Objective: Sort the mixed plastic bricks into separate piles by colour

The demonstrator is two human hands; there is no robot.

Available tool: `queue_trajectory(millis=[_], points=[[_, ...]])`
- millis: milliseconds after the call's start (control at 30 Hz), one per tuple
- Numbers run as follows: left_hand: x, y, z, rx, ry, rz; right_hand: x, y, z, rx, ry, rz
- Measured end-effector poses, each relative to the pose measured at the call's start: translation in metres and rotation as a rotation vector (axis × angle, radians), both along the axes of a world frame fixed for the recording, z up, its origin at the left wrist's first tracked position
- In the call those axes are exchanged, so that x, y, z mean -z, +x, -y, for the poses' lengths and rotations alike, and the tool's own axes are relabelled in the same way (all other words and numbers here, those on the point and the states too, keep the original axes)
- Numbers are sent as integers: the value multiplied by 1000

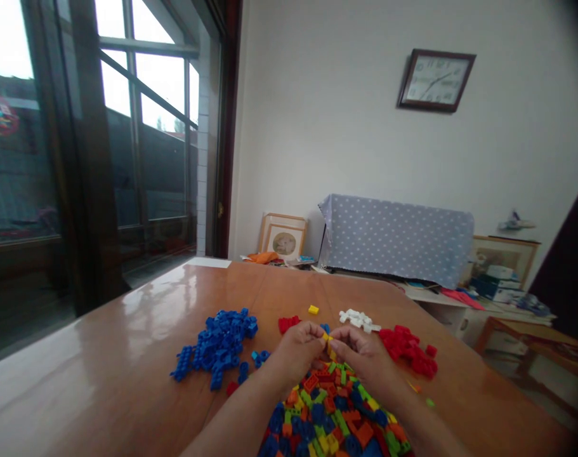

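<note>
My left hand (302, 343) and my right hand (358, 348) meet above the near part of the table, fingertips pinched together. Between them are small yellow toy bricks (327, 339), partly covered by the fingers; whether they are joined cannot be made out. Directly below and nearer to me spreads a large heap of mixed toy bricks (331, 412) in blue, red, orange, green and yellow. Just beyond my left hand lie some red bricks (289, 324). A single yellow brick (313, 310) lies farther back.
A pile of blue bricks (222, 343) sits to the left on the wooden table (141, 343). White bricks (358, 319) and a red pile (407, 349) lie to the right. Behind the table stand a cloth-covered object (393, 235) and a framed picture (283, 240).
</note>
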State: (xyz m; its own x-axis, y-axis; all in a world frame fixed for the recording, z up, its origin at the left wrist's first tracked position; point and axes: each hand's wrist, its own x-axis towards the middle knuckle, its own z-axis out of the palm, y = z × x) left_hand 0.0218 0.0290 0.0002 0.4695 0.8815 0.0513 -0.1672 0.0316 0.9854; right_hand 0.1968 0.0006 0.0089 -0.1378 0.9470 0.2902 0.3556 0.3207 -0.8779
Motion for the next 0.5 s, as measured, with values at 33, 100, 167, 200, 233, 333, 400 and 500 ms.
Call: queue_trajectory(millis=[33, 100, 167, 200, 233, 333, 400, 500], points=[[1, 1, 0, -8, 0, -5, 2, 0, 0, 7, -2, -2], [3, 3, -1, -11, 2, -12, 6, -1, 0, 26, -33, -38], [3, 4, 0, -12, 9, -8, 8, -1, 1, 35, -96, -104], [3, 4, 0, -16, 14, -1, 8, -2, 2, 36, -128, -138], [2, 5, 0, -20, 20, 9, 7, -2, 3, 36, -152, -168], [1, 6, 1, -30, 49, 21, 4, -5, 8, 38, -179, -233], [1, 6, 1, -33, 79, 12, 0, -7, 12, 46, -194, -259], [2, 7, 0, -12, 115, 7, -3, -8, 15, 67, -214, -298]])
